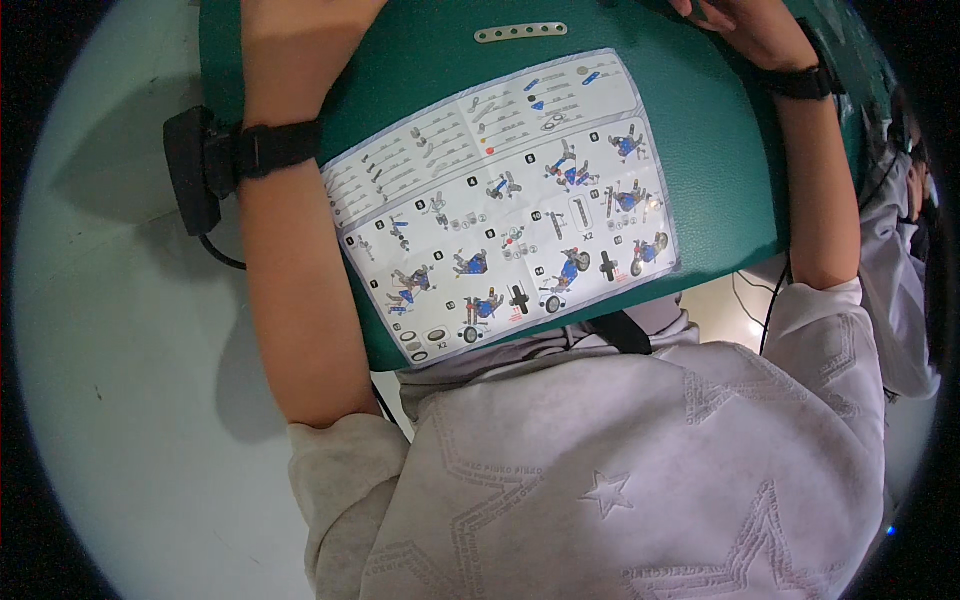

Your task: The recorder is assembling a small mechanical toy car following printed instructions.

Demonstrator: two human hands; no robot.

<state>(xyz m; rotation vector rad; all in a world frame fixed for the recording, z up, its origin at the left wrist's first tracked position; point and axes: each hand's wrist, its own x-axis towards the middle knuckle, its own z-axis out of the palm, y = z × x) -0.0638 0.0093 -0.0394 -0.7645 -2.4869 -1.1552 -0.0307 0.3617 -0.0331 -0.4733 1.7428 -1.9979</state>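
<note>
The back of my left hand (pixel 310 35) reaches past the upper edge of the head view, so its fingers are cut off. My right hand (pixel 745 30) is at the upper right, its partly visible fingers curled; whatever they may hold lies outside the picture. Between the hands, a flat metal strip with a row of holes (pixel 521 33) lies on the green table (pixel 730 190). Nearer to me, a creased paper instruction sheet (pixel 460 240) shows small drawings of parts and a blue-and-grey motorcycle model. My left forearm runs along its left edge.
A black strap with a dark box-shaped device (pixel 192 170) is on my left wrist, its cable hanging down. Another black strap (pixel 803 83) circles my right wrist. The table's near edge bends close to my waist. Grey fabric (pixel 900 330) and cables are at the right.
</note>
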